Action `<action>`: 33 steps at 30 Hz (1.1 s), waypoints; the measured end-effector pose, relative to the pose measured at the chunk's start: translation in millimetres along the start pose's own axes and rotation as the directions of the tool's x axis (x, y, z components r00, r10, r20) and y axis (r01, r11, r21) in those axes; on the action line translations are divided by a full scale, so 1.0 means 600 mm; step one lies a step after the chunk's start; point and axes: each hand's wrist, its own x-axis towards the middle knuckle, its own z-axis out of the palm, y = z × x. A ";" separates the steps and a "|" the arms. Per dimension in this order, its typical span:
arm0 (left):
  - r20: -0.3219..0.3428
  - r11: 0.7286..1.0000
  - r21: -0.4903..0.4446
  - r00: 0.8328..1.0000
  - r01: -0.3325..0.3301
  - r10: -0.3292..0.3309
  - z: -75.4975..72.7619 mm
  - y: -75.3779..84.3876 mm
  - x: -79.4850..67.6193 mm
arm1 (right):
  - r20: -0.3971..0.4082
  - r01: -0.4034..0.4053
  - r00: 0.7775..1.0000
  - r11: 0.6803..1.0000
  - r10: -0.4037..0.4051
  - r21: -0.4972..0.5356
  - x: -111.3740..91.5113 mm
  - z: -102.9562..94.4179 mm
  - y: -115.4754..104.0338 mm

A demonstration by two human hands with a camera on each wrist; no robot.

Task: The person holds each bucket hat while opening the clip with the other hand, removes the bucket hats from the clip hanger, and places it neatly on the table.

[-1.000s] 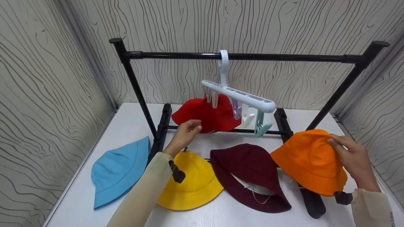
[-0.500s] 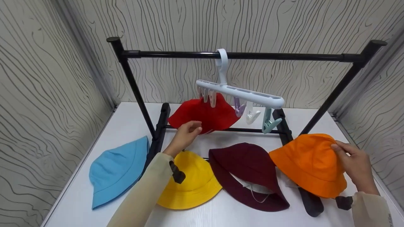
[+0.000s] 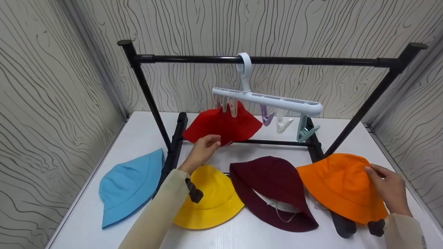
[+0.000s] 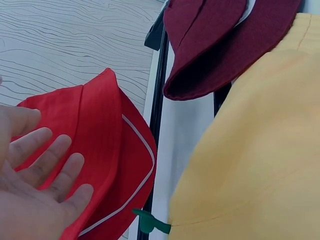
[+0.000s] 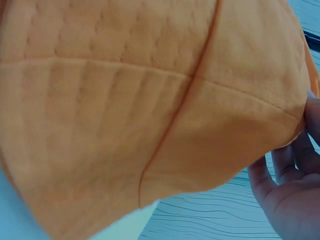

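My left hand (image 3: 204, 150) is just in front of the red bucket hat (image 3: 221, 126), its fingers apart and loosely bent with nothing held, as the left wrist view shows. That hat overlaps the left clips (image 3: 234, 108) of a pale blue clip hanger (image 3: 266, 99), hooked on a black rail. At the right, my right hand (image 3: 391, 186) pinches the orange bucket hat (image 3: 342, 186) by the side of its crown. In the right wrist view, the orange fabric (image 5: 150, 115) fills most of the picture, and some fingertips are hidden behind it.
A blue hat (image 3: 131, 188), a yellow hat (image 3: 211, 204) and a maroon hat (image 3: 270, 180) lie along the front of the white table (image 3: 207, 240). The black rack (image 3: 311, 61) spans the back. Purple, white and green clips (image 3: 306, 130) hang from the hanger's right half.
The hanger has turned, its right end swinging to the right, and the red hat has shifted slightly left. My right hand has lowered the orange hat a little. My left hand has barely moved.
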 end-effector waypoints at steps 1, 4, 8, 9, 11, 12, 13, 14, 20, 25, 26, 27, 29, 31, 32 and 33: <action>-0.001 1.000 -0.001 1.000 0.002 -0.002 0.000 -0.001 0.000 | 0.015 -0.014 1.000 1.000 0.014 0.000 0.001 0.002 0.003; -0.007 1.000 -0.005 1.000 0.019 -0.019 0.001 -0.003 0.000 | 0.062 -0.055 0.997 0.998 0.053 0.019 0.002 0.008 0.014; -0.012 1.000 -0.006 1.000 0.021 -0.021 0.001 -0.005 -0.001 | 0.102 -0.090 0.991 0.995 0.086 0.034 0.004 0.014 0.030; -0.011 1.000 -0.010 1.000 0.021 -0.021 0.001 -0.006 -0.002 | 0.103 -0.094 0.991 0.995 0.090 0.027 0.005 0.015 0.033; -0.006 1.000 -0.017 1.000 0.016 -0.016 0.000 -0.008 -0.003 | 0.109 -0.103 0.989 0.994 0.101 0.021 0.008 0.017 0.040; -0.003 1.000 -0.020 1.000 0.006 -0.006 0.000 -0.010 -0.003 | 0.116 -0.113 0.987 0.993 0.110 0.024 0.010 0.019 0.043; 0.000 1.000 -0.020 1.000 -0.002 0.002 -0.001 -0.011 -0.004 | 0.124 -0.123 0.985 0.992 0.119 0.021 0.012 0.020 0.046; 0.003 1.000 -0.025 1.000 -0.005 0.005 -0.001 -0.012 -0.005 | 0.132 -0.132 0.983 0.991 0.128 0.021 0.013 0.021 0.048; 0.005 1.000 -0.027 1.000 0.005 -0.005 -0.003 -0.017 -0.008 | 0.188 -0.182 0.967 0.983 0.173 0.030 0.020 0.029 0.066; -0.007 1.000 -0.017 1.000 0.022 -0.022 -0.003 -0.020 -0.013 | 0.221 -0.197 0.957 0.980 0.187 0.028 0.024 0.036 0.081; -0.010 1.000 -0.016 1.000 0.021 -0.021 -0.003 -0.022 -0.013 | 0.231 -0.204 0.954 0.979 0.191 0.033 0.025 0.037 0.083; -0.012 1.000 -0.016 1.000 0.018 -0.018 -0.003 -0.023 -0.014 | 0.237 -0.207 0.952 0.978 0.195 0.030 0.026 0.038 0.085; -0.013 1.000 -0.019 1.000 0.016 -0.016 -0.003 -0.027 -0.015 | 0.247 -0.204 0.950 0.979 0.192 0.026 0.027 0.040 0.088; -0.011 1.000 -0.018 1.000 0.015 -0.016 -0.003 -0.031 -0.016 | 0.252 -0.196 0.950 0.981 0.186 0.014 0.027 0.041 0.089; -0.010 1.000 -0.019 1.000 0.017 -0.018 -0.003 -0.033 -0.016 | 0.255 -0.193 0.949 0.981 0.184 0.009 0.027 0.040 0.089; -0.009 1.000 -0.021 1.000 0.021 -0.021 -0.003 -0.034 -0.016 | 0.255 -0.188 0.950 0.982 0.181 0.003 0.026 0.040 0.089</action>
